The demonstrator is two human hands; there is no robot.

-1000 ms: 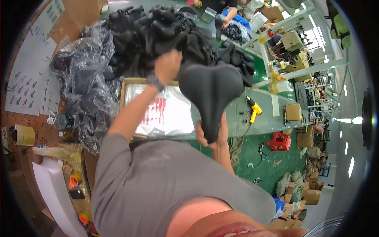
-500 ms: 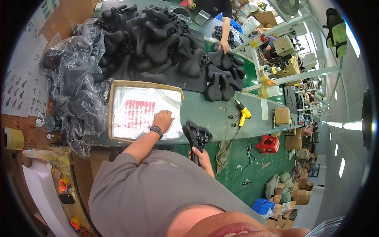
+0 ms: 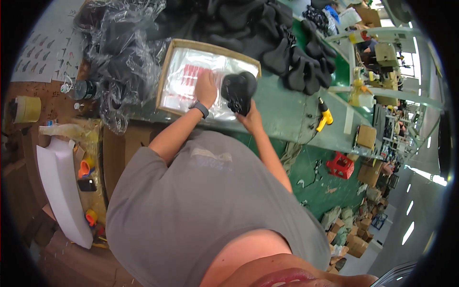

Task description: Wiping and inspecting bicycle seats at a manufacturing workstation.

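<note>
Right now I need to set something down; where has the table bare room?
The green tabletop is bare between the box and the dark bits beside the yellow heat gun. Crowded: beyond it, black saddles; left of the box, clear plastic wrapping.

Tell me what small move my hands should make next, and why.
Probably raise an edge of the clear plastic with your left hand: that hand is at the plastic in the open box, and your right hand holds an unwrapped black saddle.
</note>
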